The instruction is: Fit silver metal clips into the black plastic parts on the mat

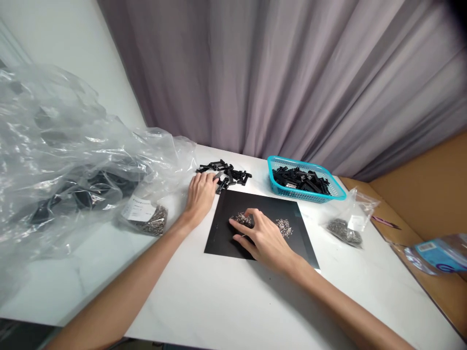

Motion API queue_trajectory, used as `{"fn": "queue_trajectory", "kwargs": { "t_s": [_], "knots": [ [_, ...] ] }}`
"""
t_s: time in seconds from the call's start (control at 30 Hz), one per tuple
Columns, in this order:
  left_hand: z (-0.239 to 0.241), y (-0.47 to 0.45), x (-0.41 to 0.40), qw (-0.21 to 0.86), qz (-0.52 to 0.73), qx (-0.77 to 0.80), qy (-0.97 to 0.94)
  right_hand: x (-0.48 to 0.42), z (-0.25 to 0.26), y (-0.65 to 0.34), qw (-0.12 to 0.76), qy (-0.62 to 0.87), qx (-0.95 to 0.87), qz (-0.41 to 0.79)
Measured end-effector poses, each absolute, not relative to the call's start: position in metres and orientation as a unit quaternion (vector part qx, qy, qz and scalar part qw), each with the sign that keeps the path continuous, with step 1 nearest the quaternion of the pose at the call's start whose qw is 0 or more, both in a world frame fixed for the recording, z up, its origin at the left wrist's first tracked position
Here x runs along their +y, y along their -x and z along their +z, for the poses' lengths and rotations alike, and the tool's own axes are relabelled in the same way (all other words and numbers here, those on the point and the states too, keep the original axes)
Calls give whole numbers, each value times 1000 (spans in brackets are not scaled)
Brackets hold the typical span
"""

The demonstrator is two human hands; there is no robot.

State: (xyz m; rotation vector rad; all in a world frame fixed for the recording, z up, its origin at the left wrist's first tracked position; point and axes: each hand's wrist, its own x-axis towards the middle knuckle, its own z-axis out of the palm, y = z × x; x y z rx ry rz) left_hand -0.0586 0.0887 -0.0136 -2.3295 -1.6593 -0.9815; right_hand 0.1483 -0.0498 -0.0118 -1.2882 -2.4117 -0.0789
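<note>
Before a drawn greyish-purple curtain [233, 73], a white counter [204, 296] carries crumpled clear plastic [69, 131] along its left side and a blue basket [309, 196] of black parts [301, 180] toward the back right. From the head view, I see the left hand [200, 193] at the near-left edge of a loose heap of black pieces [237, 175], its fingers bent, though I can't tell whether they grip one. The right hand [265, 238] hovers low over a black sheet [222, 238], fingers spread and unclenched about the left pile of small metal bits [242, 218], with a second pile [284, 227] lying just beside the hand.
</note>
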Motion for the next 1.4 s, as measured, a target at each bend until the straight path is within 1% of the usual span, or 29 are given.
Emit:
{"fn": "queue_trajectory", "kwargs": {
  "t_s": [0.13, 0.27, 0.37, 0.43, 0.53, 0.57, 0.63, 0.67, 0.7, 0.77, 1.0, 1.23, 1.4],
  "knots": [
    [-9, 57, 86, 45, -374, -545, 749, -48, -18, -138, 208, 445, -870, -40],
    [-5, 51, 83, 9, -433, -518, 737, -46, -25, -130, 274, 426, -861, -55],
    [-2, 43, 77, -46, -469, -478, 741, -44, -23, -133, 325, 408, -852, -51],
    [1, 37, 70, -96, -479, -442, 753, -44, -19, -144, 351, 426, -833, -21],
    [4, 28, 55, -184, -457, -379, 784, -47, -15, -170, 382, 464, -799, 25],
    [5, 25, 50, -225, -443, -356, 791, -48, -15, -180, 391, 469, -791, 37],
    [6, 19, 40, -367, -412, -316, 772, -51, -16, -197, 405, 476, -779, 56],
    [7, 16, 36, -417, -397, -308, 757, -52, -17, -204, 409, 483, -772, 66],
    [7, 14, 32, -453, -382, -303, 746, -53, -18, -210, 411, 492, -764, 78],
    [8, 11, 26, -491, -356, -300, 737, -54, -21, -219, 414, 512, -745, 108],
    [5, 6, 17, -516, -298, -284, 751, -52, -28, -225, 411, 549, -706, 178],
    [10, 4, 10, -441, -279, -330, 787, -53, -23, -222, 401, 512, -744, 153],
    [5, 4, 11, -405, -268, -319, 814, -55, -17, -227, 408, 514, -734, 176]
  ]
}}
